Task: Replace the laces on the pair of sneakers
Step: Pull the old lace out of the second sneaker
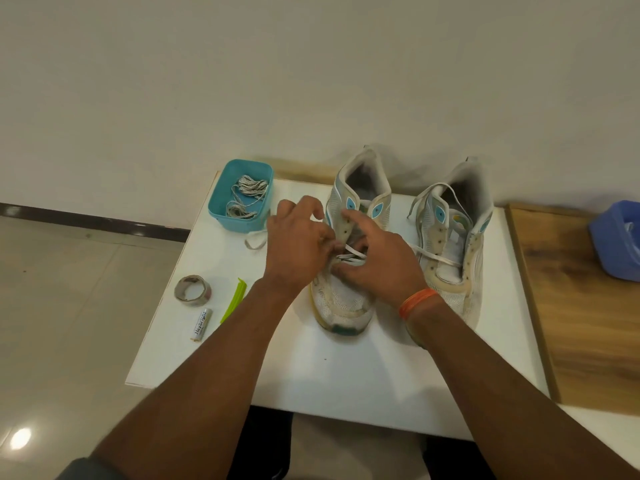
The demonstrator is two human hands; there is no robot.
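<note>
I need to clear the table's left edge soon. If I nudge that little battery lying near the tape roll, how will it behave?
The battery is a small cylinder lying on its side, so it will probably roll sideways on a nudge. The white tabletop looks smooth, and the edge is close, so it may well roll off. It seems rigid, so pinching it should be easy.

Two worn white mesh sneakers with teal accents stand on the white surface (346, 368) — one on the left (346, 306), one on the right (460, 258). Two hands work there, left (298, 244) and right (377, 261). One teal plastic tub (221, 202) holds two grey lace bundles (247, 195). One tape roll (192, 288), one white battery (201, 324), one green plastic strip (233, 303) — and one blue plastic tub (613, 244).
</note>
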